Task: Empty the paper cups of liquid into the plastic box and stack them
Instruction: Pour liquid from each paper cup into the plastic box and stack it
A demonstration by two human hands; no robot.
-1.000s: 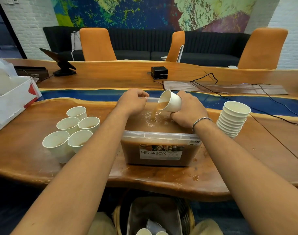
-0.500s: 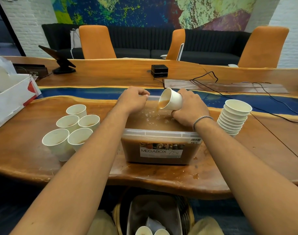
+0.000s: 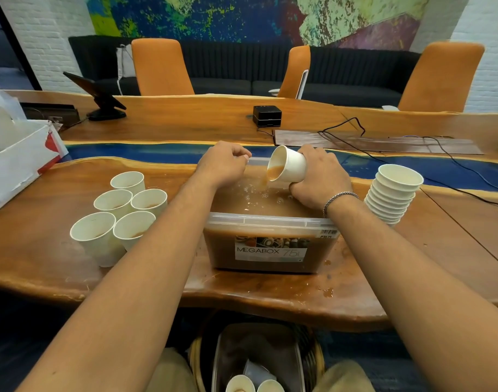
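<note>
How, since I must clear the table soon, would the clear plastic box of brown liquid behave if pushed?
Probably heavy: the clear plastic box is filled nearly to its rim. Its brown liquid would likely slosh over. Spilled drops on the wooden table may make it slide easily.

Glossy wood table (image 3: 270, 295); matt paper cups (image 3: 123, 219); clear plastic box (image 3: 270, 222).
</note>
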